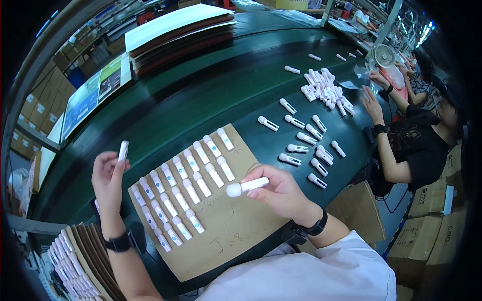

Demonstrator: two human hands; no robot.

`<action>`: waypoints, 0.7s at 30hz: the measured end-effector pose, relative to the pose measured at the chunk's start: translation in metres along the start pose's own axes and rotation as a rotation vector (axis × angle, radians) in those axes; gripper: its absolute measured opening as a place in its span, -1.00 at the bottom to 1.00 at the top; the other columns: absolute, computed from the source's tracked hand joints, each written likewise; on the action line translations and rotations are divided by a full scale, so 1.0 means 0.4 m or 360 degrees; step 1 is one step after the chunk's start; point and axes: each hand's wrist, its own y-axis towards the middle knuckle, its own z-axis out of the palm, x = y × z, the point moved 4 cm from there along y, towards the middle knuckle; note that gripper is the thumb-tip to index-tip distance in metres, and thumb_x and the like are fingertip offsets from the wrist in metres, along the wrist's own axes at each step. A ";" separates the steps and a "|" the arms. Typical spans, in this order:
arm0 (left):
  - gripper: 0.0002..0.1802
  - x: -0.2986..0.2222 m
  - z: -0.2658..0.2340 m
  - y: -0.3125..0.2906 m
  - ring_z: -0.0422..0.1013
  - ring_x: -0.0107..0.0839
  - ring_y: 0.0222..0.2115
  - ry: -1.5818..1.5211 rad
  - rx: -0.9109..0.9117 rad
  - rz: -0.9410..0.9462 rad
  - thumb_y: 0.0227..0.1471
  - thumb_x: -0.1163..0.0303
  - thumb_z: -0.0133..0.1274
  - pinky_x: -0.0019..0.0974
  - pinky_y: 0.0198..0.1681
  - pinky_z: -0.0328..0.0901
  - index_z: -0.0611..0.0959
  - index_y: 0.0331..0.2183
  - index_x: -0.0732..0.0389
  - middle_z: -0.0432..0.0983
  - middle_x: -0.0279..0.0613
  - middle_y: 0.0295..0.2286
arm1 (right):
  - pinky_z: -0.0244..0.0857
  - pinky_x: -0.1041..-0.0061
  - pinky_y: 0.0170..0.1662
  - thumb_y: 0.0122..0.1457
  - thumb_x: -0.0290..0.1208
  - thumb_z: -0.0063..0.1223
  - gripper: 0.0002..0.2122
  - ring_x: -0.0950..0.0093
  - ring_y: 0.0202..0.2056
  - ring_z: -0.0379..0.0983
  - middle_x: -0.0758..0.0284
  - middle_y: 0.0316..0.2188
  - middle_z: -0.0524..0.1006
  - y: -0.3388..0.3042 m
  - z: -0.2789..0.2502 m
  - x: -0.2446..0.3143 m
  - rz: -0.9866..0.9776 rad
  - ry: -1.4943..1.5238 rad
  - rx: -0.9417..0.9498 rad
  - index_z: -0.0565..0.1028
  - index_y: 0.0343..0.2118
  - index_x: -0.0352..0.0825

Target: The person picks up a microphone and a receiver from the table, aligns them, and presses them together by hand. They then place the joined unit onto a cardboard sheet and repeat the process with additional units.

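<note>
My right hand (276, 190) pinches a small white wand (255, 184) by its body, its rounded head pointing left above the cardboard sheet (241, 215). Off the sheet's left side, my left hand (108, 173) is closed on a slim white piece (123, 149), which stands nearly upright; its lower part is hidden by the fingers. Several similar white wands (178, 197) lie in slanting rows on the sheet, many with a blue spot on the body. Handwriting marks the bare brown part of the cardboard.
Loose wands (297, 120) with dark slots lie right of the sheet, beyond them a heap (324, 90). A co-worker (409, 135) reaches in from the right. Stacked boards (181, 30) stand at the back; layered cardboard with wands (70, 261) is at lower left. A small fan (384, 56) stands far right.
</note>
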 end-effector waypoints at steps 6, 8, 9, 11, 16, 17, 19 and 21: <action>-0.77 -0.056 -0.048 -0.261 0.48 -0.42 -0.35 -0.0617 -0.0151 0.0006 0.14 0.48 0.02 -0.31 -0.17 0.37 0.47 -0.14 0.32 0.53 -0.13 -0.32 | 0.30 0.56 -0.09 0.16 -0.51 0.13 -0.82 0.58 -0.17 0.43 0.36 -0.23 0.51 -0.029 0.047 0.011 -0.0190 -0.0398 0.0096 0.46 -0.17 -0.36; -0.75 -0.062 -0.039 -0.326 0.47 -0.40 -0.34 -0.0929 -0.0165 -0.0051 0.12 0.47 0.03 -0.29 -0.16 0.38 0.47 -0.14 0.32 0.52 -0.12 -0.31 | 0.31 0.55 -0.09 0.16 -0.52 0.13 -0.81 0.56 -0.17 0.44 0.34 -0.24 0.51 -0.037 0.061 0.011 -0.0244 -0.0472 0.0104 0.46 -0.17 -0.36; -0.74 -0.065 -0.031 -0.355 0.47 -0.38 -0.34 -0.1160 -0.0158 -0.0142 0.10 0.47 0.07 -0.27 -0.17 0.38 0.48 -0.15 0.33 0.50 -0.11 -0.32 | 0.31 0.54 -0.09 0.15 -0.52 0.13 -0.81 0.54 -0.18 0.45 0.33 -0.25 0.51 -0.039 0.070 0.010 -0.0301 -0.0532 0.0137 0.46 -0.17 -0.36; -0.72 -0.061 -0.021 -0.409 0.47 -0.36 -0.34 -0.1393 -0.0141 -0.0237 0.07 0.46 0.10 -0.25 -0.18 0.39 0.48 -0.17 0.33 0.48 -0.11 -0.33 | 0.31 0.53 -0.09 0.15 -0.52 0.12 -0.81 0.52 -0.18 0.46 0.31 -0.25 0.51 -0.045 0.088 0.007 -0.0358 -0.0595 0.0161 0.46 -0.17 -0.37; -0.72 -0.040 0.000 -0.501 0.44 -0.39 -0.37 -0.1049 -0.0259 -0.0206 0.03 0.46 0.15 -0.28 -0.19 0.39 0.48 -0.21 0.32 0.45 -0.16 -0.39 | 0.32 0.50 -0.10 0.15 -0.51 0.14 -0.80 0.47 -0.20 0.48 0.31 -0.26 0.53 -0.056 0.128 -0.014 -0.0175 -0.0458 0.0278 0.47 -0.17 -0.36; -0.71 -0.046 0.010 -0.513 0.43 -0.43 -0.37 -0.0917 -0.0234 -0.0196 0.03 0.43 0.18 -0.29 -0.19 0.39 0.48 -0.22 0.31 0.44 -0.19 -0.38 | 0.32 0.50 -0.11 0.14 -0.51 0.15 -0.79 0.47 -0.20 0.48 0.31 -0.25 0.53 -0.058 0.135 -0.020 -0.0113 -0.0415 0.0318 0.47 -0.16 -0.36; -0.70 -0.051 0.026 -0.527 0.42 -0.46 -0.37 -0.0781 -0.0210 -0.0190 0.03 0.41 0.20 -0.30 -0.19 0.38 0.47 -0.23 0.30 0.44 -0.23 -0.38 | 0.32 0.50 -0.12 0.14 -0.51 0.16 -0.78 0.47 -0.21 0.47 0.32 -0.24 0.53 -0.060 0.150 -0.032 -0.0047 -0.0367 0.0360 0.47 -0.15 -0.35; -0.72 -0.053 0.042 -0.532 0.42 -0.44 -0.40 -0.0675 -0.0137 -0.0170 0.02 0.43 0.20 -0.29 -0.20 0.38 0.49 -0.25 0.31 0.44 -0.20 -0.38 | 0.33 0.49 -0.14 0.13 -0.52 0.16 -0.78 0.46 -0.23 0.49 0.31 -0.25 0.54 -0.063 0.168 -0.039 -0.0083 -0.0422 0.0385 0.49 -0.15 -0.35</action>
